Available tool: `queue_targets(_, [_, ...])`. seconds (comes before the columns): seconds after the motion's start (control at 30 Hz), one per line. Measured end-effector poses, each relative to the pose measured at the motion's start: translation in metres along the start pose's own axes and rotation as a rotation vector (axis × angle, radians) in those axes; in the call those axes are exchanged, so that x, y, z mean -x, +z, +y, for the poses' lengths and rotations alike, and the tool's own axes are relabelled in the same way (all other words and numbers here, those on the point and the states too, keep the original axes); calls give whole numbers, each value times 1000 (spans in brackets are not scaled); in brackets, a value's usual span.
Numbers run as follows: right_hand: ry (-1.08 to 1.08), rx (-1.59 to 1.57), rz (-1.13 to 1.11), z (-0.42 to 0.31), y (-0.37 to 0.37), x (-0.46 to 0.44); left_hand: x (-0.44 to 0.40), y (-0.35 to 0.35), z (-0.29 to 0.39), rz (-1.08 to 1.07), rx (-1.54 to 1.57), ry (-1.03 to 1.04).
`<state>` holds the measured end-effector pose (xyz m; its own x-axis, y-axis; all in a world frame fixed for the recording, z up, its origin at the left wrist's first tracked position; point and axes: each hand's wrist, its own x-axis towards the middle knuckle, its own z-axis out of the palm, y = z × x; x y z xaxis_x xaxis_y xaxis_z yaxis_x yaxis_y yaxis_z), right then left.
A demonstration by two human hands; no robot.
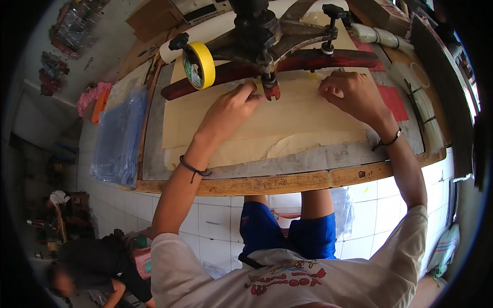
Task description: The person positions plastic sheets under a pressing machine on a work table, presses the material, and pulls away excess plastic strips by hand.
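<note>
My left hand (231, 109) is just left of the red forked tip (272, 91) under the machine's middle. Its fingers are curled into a pinch, and what is between them is too small to name. My right hand (355, 96) is bent in the same way to the right, close to the red bar (339, 59); its fingertips hide whatever they pinch. Below both hands lies tan paper (246, 126) with a torn front edge. The red bar hangs from a black cast-metal frame (292, 38). On that frame's left knob sits a yellow tape roll (206, 65).
The wood-edged table (257, 186) carries clear plastic sheets (117, 136) at the left and bundled plastic strips (426, 110) at the right. Red pieces (394, 102) lie beside the paper. Cardboard boxes (154, 20) stand behind. Another person (97, 267) bends down at the lower left.
</note>
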<state>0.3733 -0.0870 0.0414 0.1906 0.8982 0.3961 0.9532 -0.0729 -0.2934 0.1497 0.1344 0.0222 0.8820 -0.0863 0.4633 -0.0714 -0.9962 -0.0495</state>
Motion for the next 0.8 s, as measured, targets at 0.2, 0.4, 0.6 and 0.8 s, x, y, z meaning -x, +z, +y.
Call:
queue_targets(0.2, [11,-17,-26,-3,1,1,2,1,-3,75,-65,72])
queue_targets(0.4, [-20,-30,-44,-8,-2,0,3,8,-7,54,7,6])
queue_targets(0.6, [-68,-72,-32,-3,1,-1,-1,9,-7,132,117,36])
queue_targets(0.8, [-60,-65,-50,0,4,-2,0,7,-6,158,270,46])
